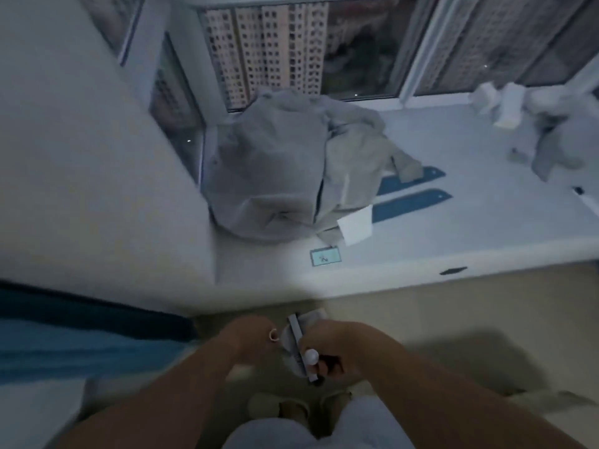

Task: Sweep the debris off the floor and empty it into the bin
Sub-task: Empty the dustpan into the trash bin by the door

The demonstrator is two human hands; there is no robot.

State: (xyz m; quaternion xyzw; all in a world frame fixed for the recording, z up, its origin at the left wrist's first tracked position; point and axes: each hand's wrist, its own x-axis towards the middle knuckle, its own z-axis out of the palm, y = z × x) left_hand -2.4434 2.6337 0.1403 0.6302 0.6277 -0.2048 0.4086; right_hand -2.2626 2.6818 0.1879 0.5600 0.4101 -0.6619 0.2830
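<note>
Both hands point(327, 341) low, dustpan point(299, 346) between them.

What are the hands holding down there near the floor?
The right hand grips a blurry grey tool, probably a dustpan or brush, by its near end. The left hand is curled beside it; whether it holds anything cannot be told.

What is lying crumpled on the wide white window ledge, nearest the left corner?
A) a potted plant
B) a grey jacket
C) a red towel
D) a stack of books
B: a grey jacket lies heaped on the window ledge by the left corner, partly covering two blue strips.
</note>
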